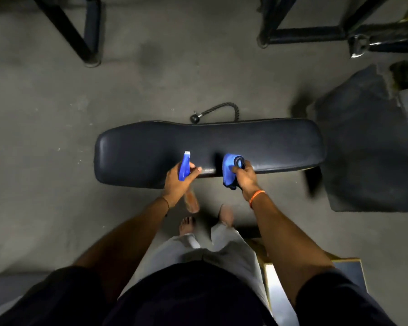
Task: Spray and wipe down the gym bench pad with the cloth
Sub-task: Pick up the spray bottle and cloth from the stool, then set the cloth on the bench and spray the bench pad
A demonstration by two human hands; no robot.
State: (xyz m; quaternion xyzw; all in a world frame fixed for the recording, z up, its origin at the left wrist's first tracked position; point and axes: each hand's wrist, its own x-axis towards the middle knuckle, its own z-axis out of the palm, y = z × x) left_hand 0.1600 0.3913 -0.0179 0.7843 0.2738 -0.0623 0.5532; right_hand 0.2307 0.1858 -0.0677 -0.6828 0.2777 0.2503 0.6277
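A long black padded gym bench pad (257, 144) lies crosswise in front of me. My left hand (176, 182) grips a spray bottle (184, 167) with a blue trigger head and a clear body holding orange-brown liquid; its white nozzle points over the pad's near edge. My right hand (246, 178) holds a bunched blue cloth (229, 169) just above the pad's near edge, right of the bottle. A dark ring-like object sits at the top of the cloth; what it is I cannot tell.
A black rope handle (218, 111) lies on the concrete floor behind the bench. Black machine frames (80, 31) stand far left and far right (306, 34). A dark mat (368, 147) covers the floor at right. My bare feet (186, 223) stand near the bench.
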